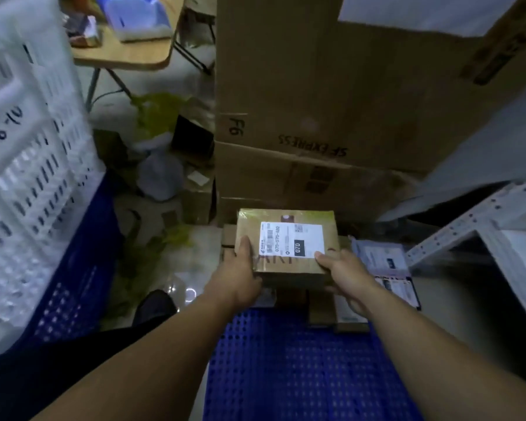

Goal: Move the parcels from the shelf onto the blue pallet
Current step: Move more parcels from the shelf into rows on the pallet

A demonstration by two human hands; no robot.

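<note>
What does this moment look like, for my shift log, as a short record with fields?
item: cardboard parcel, white shipping label facing up
left: left hand grips its near left corner, thumb on top
right: right hand grips its near right corner, thumb on top
below: blue pallet, with other parcels at its far end
set down: cannot tell
behind: stacked large cartons
left side: white crate
right side: grey shelf frame

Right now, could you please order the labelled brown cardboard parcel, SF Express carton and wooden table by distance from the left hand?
1. Labelled brown cardboard parcel, in left hand.
2. SF Express carton, directly behind.
3. Wooden table, far back-left.
</note>
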